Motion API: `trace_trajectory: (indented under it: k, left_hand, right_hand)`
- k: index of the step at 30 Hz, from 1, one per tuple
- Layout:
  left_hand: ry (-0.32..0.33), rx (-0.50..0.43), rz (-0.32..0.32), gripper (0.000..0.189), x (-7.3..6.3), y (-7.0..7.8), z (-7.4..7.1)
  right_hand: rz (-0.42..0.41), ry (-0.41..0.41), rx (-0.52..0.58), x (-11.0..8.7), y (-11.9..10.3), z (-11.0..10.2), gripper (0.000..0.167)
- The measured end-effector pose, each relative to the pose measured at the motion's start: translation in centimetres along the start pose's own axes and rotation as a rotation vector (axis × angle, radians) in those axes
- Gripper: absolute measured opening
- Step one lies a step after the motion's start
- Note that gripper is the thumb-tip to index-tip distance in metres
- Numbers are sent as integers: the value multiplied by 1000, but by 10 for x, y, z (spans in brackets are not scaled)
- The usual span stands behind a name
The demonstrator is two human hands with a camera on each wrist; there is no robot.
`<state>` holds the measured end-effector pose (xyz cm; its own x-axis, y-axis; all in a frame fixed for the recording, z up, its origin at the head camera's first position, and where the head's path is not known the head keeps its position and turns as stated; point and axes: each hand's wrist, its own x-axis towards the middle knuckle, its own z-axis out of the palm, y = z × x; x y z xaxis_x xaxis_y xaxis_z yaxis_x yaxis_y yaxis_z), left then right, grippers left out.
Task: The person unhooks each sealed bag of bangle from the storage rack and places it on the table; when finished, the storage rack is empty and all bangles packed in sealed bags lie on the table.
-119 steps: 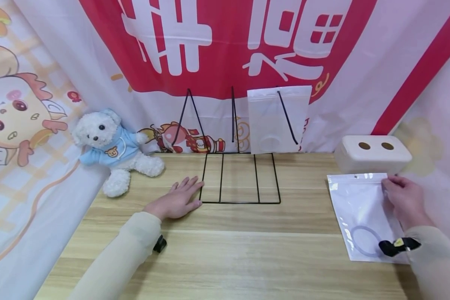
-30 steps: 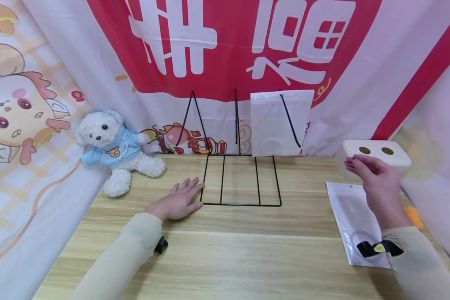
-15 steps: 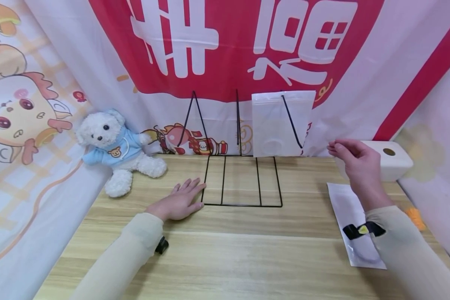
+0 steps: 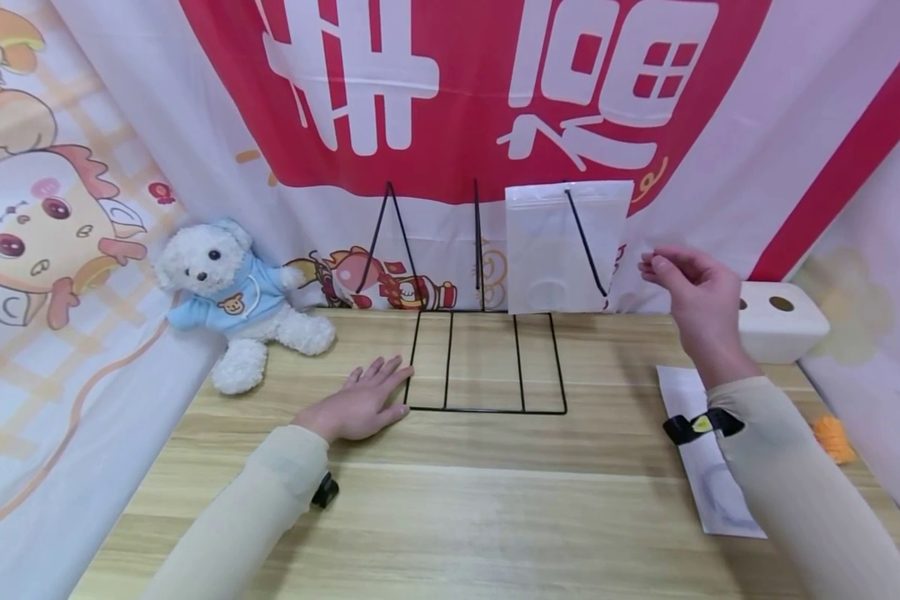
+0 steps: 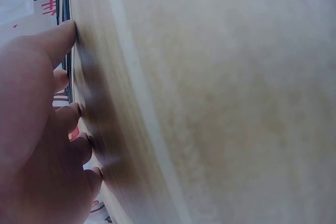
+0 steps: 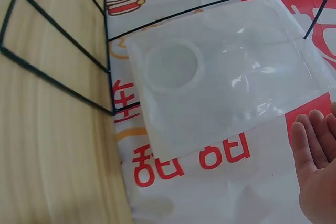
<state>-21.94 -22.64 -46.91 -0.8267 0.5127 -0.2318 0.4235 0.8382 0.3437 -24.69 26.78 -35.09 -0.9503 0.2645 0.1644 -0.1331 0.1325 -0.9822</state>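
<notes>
A black wire rack (image 4: 484, 411) stands against the back cloth, its base flat on the table. My left hand (image 4: 356, 406) rests on the tabletop with fingers spread, at the left side of that base. From the rack's right arm hangs a white zip bag (image 4: 536, 250); a ring (image 6: 191, 72) shows through it in the right wrist view. My right hand (image 4: 697, 292) is raised to the right of the hanging bag, its fingers fairly straight and together, nothing visible in them. Below my right forearm, a second zip bag (image 4: 720, 498) with a ring inside lies partly hidden.
A white box with two round holes (image 4: 787, 321) stands at the back right. Something fuzzy and orange (image 4: 832, 439) lies by the right edge. At the back left a white plush dog (image 4: 232, 292) in a blue top sits against the printed cloth.
My right hand let go of the lying bag's edge, then rose and moved left past the white box toward the hanging bag. The orange thing came into view. My left hand stayed put.
</notes>
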Motion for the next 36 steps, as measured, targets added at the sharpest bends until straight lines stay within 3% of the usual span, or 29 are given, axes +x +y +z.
trace_trajectory:
  k: [16,36]
  left_hand:
    - [-7,12,-9,72,1,-1,2]
    - [-22,15,-13,72,1,1,-2]
  right_hand:
    - [-2,46,-116,29,-21,22,50]
    - [-13,55,-102,54,-40,35,48]
